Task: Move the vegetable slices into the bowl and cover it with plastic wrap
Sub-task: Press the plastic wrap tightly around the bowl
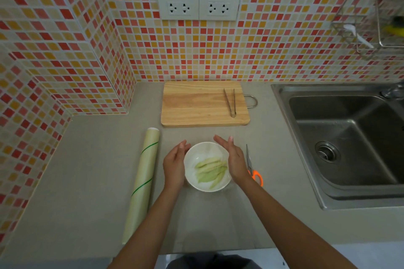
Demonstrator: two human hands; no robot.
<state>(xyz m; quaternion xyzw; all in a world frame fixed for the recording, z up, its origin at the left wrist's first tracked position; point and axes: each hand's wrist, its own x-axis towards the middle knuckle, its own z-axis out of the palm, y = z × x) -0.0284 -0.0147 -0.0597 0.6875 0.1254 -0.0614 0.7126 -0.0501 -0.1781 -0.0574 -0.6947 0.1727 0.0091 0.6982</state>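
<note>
A white bowl [196, 155] stands on the grey counter, with several pale green vegetable slices [211, 169] lying inside. A faint clear film seems to lie over its top, and a bit of it shows on the counter in front of the bowl. My left hand [175, 162] rests against the bowl's left side with straight fingers. My right hand [232, 158] lies flat against the right side, fingers straight. The roll of plastic wrap [143, 178] lies lengthwise to the left of the bowl.
A wooden cutting board [196, 105] sits behind the bowl, with metal tongs [230, 102] on its right part. Orange-handled scissors [253, 170] lie just right of my right hand. A steel sink [349, 137] fills the right side. Tiled walls stand behind and left.
</note>
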